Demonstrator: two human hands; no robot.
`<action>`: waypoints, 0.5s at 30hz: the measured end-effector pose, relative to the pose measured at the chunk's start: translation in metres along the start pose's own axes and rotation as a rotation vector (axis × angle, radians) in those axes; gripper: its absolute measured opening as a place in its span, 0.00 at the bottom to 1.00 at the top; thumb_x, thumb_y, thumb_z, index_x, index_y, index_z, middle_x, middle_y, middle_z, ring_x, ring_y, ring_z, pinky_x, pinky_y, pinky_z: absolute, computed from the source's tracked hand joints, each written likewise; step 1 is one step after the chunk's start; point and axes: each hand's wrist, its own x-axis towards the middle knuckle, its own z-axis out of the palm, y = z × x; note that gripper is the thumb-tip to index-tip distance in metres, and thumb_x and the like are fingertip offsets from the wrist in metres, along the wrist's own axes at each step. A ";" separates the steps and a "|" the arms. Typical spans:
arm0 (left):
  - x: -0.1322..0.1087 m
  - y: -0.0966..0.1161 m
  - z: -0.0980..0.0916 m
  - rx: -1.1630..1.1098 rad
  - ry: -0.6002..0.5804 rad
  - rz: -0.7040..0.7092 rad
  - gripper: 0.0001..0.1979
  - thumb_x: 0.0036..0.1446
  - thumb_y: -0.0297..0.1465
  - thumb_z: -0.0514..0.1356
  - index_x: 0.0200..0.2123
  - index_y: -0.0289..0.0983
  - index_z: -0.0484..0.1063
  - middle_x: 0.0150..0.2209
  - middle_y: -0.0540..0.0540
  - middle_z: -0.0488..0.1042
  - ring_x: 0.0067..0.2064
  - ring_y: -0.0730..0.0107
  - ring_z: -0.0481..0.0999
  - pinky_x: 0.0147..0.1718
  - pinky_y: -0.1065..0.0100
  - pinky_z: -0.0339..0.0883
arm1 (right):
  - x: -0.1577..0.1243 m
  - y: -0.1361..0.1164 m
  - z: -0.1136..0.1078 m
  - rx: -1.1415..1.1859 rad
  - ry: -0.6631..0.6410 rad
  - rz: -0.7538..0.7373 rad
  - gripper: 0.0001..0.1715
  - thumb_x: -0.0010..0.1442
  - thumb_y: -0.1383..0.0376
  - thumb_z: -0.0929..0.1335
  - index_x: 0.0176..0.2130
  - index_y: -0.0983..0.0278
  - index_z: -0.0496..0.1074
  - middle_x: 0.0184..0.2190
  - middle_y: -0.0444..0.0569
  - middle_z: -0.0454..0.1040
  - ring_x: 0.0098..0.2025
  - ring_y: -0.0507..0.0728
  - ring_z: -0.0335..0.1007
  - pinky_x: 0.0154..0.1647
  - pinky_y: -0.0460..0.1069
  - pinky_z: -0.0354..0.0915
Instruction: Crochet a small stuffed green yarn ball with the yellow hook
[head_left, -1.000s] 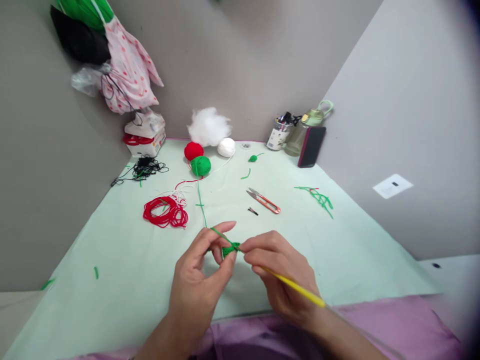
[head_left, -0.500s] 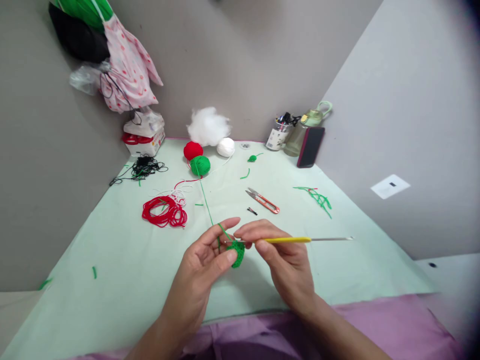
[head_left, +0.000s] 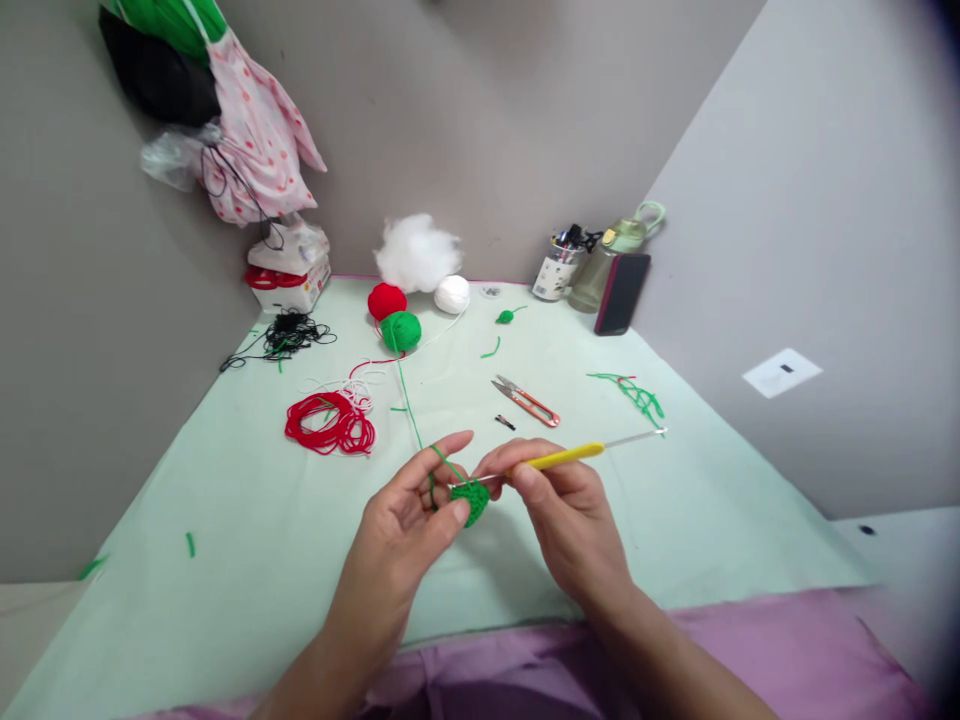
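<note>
Between thumb and fingers, my left hand (head_left: 401, 530) pinches a small green crochet piece (head_left: 470, 502). A green strand runs over its raised index finger and back across the table to the green yarn ball (head_left: 401, 331). My right hand (head_left: 574, 520) grips a crochet hook (head_left: 566, 457) by its yellow handle. The hook's thin metal tip is at the top edge of the green piece; whether it passes through a stitch is too small to tell. Its other metal end points up to the right.
Thread snips (head_left: 527, 402) and a small dark clip (head_left: 505, 422) lie beyond my hands. Red yarn loops (head_left: 328, 423) and tangled black yarn (head_left: 291, 338) are on the left. Behind stand red (head_left: 386, 299) and white yarn balls (head_left: 452, 294), white stuffing (head_left: 418, 252) and a phone (head_left: 622, 293).
The crochet hook has tilted, its free right end rising and shifting left. The green piece has turned slightly in my left hand's pinch, and the raised index finger has dipped a little left.
</note>
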 end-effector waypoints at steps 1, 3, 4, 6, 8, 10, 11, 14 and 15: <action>0.000 0.000 0.000 0.002 0.002 0.000 0.22 0.59 0.34 0.70 0.57 0.50 0.79 0.38 0.51 0.74 0.42 0.71 0.76 0.51 0.69 0.70 | 0.000 0.001 0.000 0.012 0.000 0.007 0.09 0.70 0.58 0.71 0.42 0.55 0.83 0.36 0.45 0.80 0.38 0.53 0.74 0.42 0.49 0.70; 0.001 0.000 0.000 0.005 0.009 0.005 0.22 0.60 0.34 0.70 0.57 0.50 0.79 0.38 0.51 0.74 0.42 0.71 0.76 0.50 0.70 0.70 | 0.000 0.001 0.000 0.034 -0.001 0.015 0.10 0.70 0.57 0.71 0.42 0.55 0.83 0.36 0.45 0.80 0.38 0.53 0.74 0.42 0.48 0.70; 0.001 0.000 0.000 0.002 0.009 0.010 0.22 0.60 0.34 0.70 0.58 0.50 0.78 0.38 0.51 0.74 0.43 0.71 0.76 0.49 0.70 0.71 | 0.000 0.001 0.000 0.045 -0.002 0.020 0.10 0.70 0.57 0.71 0.42 0.55 0.83 0.36 0.45 0.80 0.37 0.53 0.74 0.42 0.48 0.70; 0.002 -0.001 0.000 -0.009 0.006 0.018 0.23 0.60 0.34 0.70 0.58 0.49 0.78 0.39 0.51 0.75 0.43 0.71 0.77 0.50 0.69 0.71 | 0.000 0.001 0.000 0.058 -0.001 0.025 0.10 0.70 0.57 0.71 0.42 0.56 0.83 0.36 0.46 0.80 0.37 0.53 0.75 0.41 0.49 0.70; 0.002 -0.001 0.001 -0.015 0.010 0.018 0.25 0.60 0.34 0.70 0.60 0.48 0.76 0.39 0.50 0.75 0.43 0.69 0.77 0.50 0.68 0.71 | 0.000 0.001 0.000 0.062 0.005 0.024 0.10 0.69 0.57 0.71 0.42 0.56 0.83 0.36 0.46 0.80 0.37 0.53 0.75 0.41 0.49 0.71; 0.001 -0.001 0.002 -0.008 0.021 0.018 0.26 0.60 0.34 0.69 0.62 0.46 0.74 0.39 0.50 0.75 0.44 0.68 0.77 0.50 0.66 0.71 | 0.000 0.000 0.000 0.063 0.009 0.022 0.10 0.69 0.57 0.72 0.41 0.57 0.83 0.35 0.46 0.80 0.36 0.54 0.75 0.40 0.49 0.71; 0.001 -0.001 0.002 -0.001 0.028 0.017 0.27 0.60 0.34 0.69 0.63 0.46 0.74 0.39 0.50 0.75 0.44 0.68 0.76 0.50 0.66 0.71 | 0.000 0.000 0.000 0.064 0.012 0.023 0.10 0.68 0.56 0.72 0.41 0.57 0.83 0.35 0.46 0.80 0.36 0.54 0.75 0.40 0.49 0.71; -0.001 0.000 0.003 0.028 0.049 0.012 0.27 0.60 0.34 0.69 0.63 0.46 0.74 0.38 0.50 0.74 0.41 0.69 0.74 0.46 0.68 0.70 | 0.001 0.001 0.001 0.071 0.022 0.036 0.10 0.68 0.56 0.72 0.40 0.58 0.83 0.35 0.47 0.80 0.35 0.54 0.75 0.40 0.49 0.72; -0.001 0.000 0.004 0.036 0.058 0.012 0.27 0.59 0.33 0.69 0.62 0.46 0.74 0.38 0.51 0.73 0.41 0.69 0.73 0.45 0.69 0.69 | 0.001 0.001 0.001 0.077 0.024 0.042 0.10 0.68 0.56 0.72 0.40 0.58 0.83 0.35 0.47 0.81 0.35 0.54 0.75 0.40 0.49 0.72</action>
